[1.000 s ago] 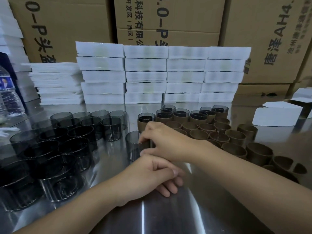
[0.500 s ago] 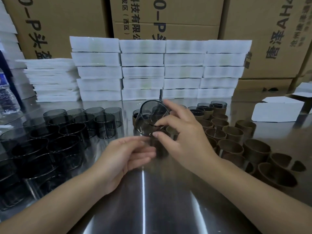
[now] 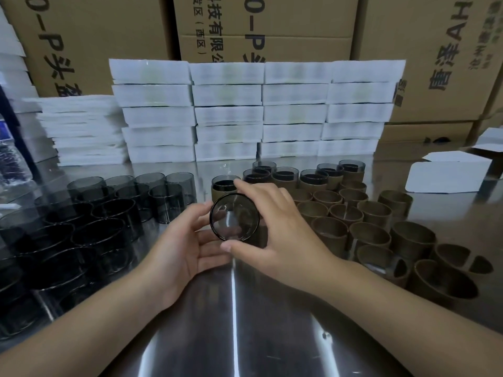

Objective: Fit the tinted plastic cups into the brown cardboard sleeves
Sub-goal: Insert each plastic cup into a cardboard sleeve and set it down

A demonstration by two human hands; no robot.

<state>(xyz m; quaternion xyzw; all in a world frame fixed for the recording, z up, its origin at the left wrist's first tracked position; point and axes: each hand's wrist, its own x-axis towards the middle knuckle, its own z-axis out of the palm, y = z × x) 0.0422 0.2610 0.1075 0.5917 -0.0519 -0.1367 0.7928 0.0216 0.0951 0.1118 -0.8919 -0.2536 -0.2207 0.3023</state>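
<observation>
Right hand [image 3: 275,229] has a tinted cup [image 3: 234,217] pinched between thumb and fingers, tipped toward the camera just above the tabletop [image 3: 272,336]. Left hand [image 3: 187,240] is right beside it, fingers loose and holding nothing. Empty brown sleeves [image 3: 334,229] sit just to the right.

This looks like a packing workshop or storeroom. Big brown cardboard cartons [image 3: 285,23] with printed letters are piled up like a wall at the back. Stacks of flat white boxes [image 3: 228,115] stand in front of them. The shiny metal desk [image 3: 272,336] holds lots of tinted plastic cups [image 3: 109,213] and brown cardboard sleeves [image 3: 375,210] in bunches.
</observation>
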